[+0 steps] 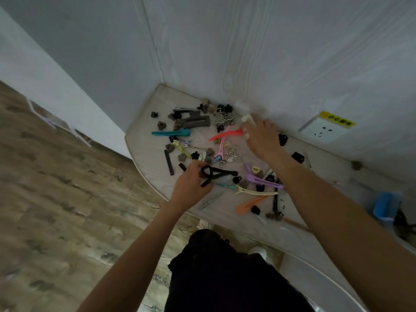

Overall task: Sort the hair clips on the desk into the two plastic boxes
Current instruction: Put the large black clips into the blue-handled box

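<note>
Several hair clips of many colours lie scattered on the pale desk (pixel 144 145). My left hand (pixel 190 188) grips a large black clip (pixel 216 174) near the desk's front edge. My right hand (pixel 262 137) reaches to the back by the wall, its fingers curled round small cream clips (pixel 247 119), next to a red clip (pixel 226 135). A teal clip (pixel 171 132), a big grey clip (pixel 195 121), a purple clip (pixel 263 181) and an orange clip (pixel 248 204) lie around. A blue plastic box (pixel 383 206) stands at the right.
The desk sits in a corner between white walls. A wall socket (pixel 324 129) with a yellow label is behind the right hand. Wooden floor lies to the left. My dark trousers (pixel 220 273) show below the desk's curved front edge.
</note>
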Motion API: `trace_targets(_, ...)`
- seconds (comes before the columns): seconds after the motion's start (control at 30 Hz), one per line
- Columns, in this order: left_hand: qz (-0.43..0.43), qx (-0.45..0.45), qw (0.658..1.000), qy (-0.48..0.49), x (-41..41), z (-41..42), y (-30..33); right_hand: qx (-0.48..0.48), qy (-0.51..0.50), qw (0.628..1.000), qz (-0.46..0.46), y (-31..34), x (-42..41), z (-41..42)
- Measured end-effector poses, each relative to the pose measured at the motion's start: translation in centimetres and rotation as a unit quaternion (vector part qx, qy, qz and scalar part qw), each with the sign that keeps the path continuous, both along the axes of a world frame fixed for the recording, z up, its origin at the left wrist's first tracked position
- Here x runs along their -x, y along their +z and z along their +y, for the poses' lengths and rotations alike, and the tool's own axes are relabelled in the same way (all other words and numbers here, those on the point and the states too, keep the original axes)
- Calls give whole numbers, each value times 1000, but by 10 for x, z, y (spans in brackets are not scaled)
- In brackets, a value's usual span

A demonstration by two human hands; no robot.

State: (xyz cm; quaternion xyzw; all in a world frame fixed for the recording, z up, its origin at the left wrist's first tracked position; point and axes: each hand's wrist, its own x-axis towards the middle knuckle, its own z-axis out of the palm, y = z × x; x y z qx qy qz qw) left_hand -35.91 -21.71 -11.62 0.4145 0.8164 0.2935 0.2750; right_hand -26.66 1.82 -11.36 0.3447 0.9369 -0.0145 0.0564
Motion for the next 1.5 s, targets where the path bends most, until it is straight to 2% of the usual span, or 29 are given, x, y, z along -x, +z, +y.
trace_targets(0.1, -25, -29, 999, 14, -2, 6, 6, 4, -12, 1000, -7, -3, -23, -7)
trace_targets(0.17, -23, -46, 999, 0, -4, 11, 10, 6, -24, 999, 28, 0, -41, -12)
trace_targets(0.27, -37, -39, 999, 0, -7, 22, 17, 17, -56, 988, 144, 20, -71, -23)
trace_targets(0.33, -80, -44, 996, 3, -11, 35, 23, 88, -104, 958, 253, 39, -97, -34)
trace_targets(0.4, -137, -54, 989, 1, -23, 52, 30, 217, -207, 883, 362, 58, -128, -48)
trace_targets(0.5, -177, -65, 982, -25, -56, 81, 44, 369, -336, 720, 482, 76, -178, -70)
trace_targets(0.57, -219, -65, 971, -68, -91, 99, 58, 389, -384, 647, 531, 81, -218, -84)
trace_targets(0.63, -250, -63, 958, -125, -132, 116, 75, 356, -424, 616, 560, 84, -260, -92)
trace_targets(0.73, -229, -85, 944, -222, -203, 148, 95, 258, -464, 637, 559, 88, -322, -91)
trace_targets(0.8, -199, -99, 935, -277, -249, 170, 103, 194, -451, 684, 540, 94, -357, -85)
trace_targets(0.87, -117, -113, 930, -329, -298, 194, 104, 149, -440, 710, 529, 101, -390, -76)
trace_targets(0.97, 55, -115, 908, -399, -352, 226, 95, 109, -437, 738, 502, 109, -421, -58)
trace_targets(1.1, 197, -18, 883, -424, -385, 245, 72, 112, -425, 770, 462, 99, -444, -39)
trace_targets(1.17, 173, 8, 887, -429, -395, 242, 65, 116, -415, 780, 453, 94, -449, -33)
trace_targets(1.27, 58, 38, 904, -421, -401, 231, 61, 122, -409, 793, 435, 85, -456, -29)
trace_targets(1.33, 78, 28, 902, -424, -398, 228, 59, 117, -408, 805, 414, 81, -459, -28)
trace_targets(1.5, 178, -126, 892, -395, -357, 217, 54, 118, -388, 830, 383, 80, -445, -21)
